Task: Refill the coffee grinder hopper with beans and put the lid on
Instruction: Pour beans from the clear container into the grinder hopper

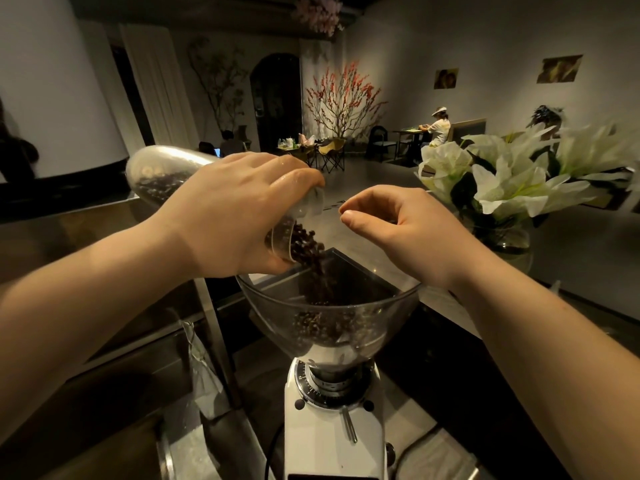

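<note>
Forearms frame our view, both reaching toward twelve o'clock. Our left hand grips the clear jar, its long axis running from ten o'clock down to four, mouth lowest, spilling beans into the open hopper directly beneath. Our right hand hovers at two o'clock of the hopper, loosely curled, holding nothing. We see no lid.

dim café – grey walls | arched doorway | folding chairs
</note>
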Available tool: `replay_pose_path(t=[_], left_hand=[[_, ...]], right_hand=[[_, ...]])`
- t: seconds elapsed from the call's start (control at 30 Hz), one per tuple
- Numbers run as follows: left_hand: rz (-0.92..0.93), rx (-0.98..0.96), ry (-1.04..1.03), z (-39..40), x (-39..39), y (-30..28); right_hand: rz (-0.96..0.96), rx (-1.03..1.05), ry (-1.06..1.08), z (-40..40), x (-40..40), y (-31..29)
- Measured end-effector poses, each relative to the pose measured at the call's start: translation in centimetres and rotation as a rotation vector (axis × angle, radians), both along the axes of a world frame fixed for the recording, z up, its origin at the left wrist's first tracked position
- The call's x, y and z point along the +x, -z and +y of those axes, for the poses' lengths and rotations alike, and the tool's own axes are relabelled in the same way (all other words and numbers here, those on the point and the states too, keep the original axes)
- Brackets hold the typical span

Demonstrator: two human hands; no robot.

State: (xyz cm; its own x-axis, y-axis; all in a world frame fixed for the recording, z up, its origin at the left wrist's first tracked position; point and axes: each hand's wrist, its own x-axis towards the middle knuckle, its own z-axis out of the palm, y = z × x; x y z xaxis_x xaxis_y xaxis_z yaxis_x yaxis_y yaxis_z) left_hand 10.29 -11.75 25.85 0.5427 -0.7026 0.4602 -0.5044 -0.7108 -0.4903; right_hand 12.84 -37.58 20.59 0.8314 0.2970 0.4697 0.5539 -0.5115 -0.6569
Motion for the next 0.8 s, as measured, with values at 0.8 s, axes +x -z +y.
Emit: replay_pose_path(t=[0.8], left_hand=[[-0.015, 0.008, -0.019, -0.21, -0.26, 0.13]], right_hand=[[0.002, -0.024, -0.003, -0.05, -0.10, -0.15]])
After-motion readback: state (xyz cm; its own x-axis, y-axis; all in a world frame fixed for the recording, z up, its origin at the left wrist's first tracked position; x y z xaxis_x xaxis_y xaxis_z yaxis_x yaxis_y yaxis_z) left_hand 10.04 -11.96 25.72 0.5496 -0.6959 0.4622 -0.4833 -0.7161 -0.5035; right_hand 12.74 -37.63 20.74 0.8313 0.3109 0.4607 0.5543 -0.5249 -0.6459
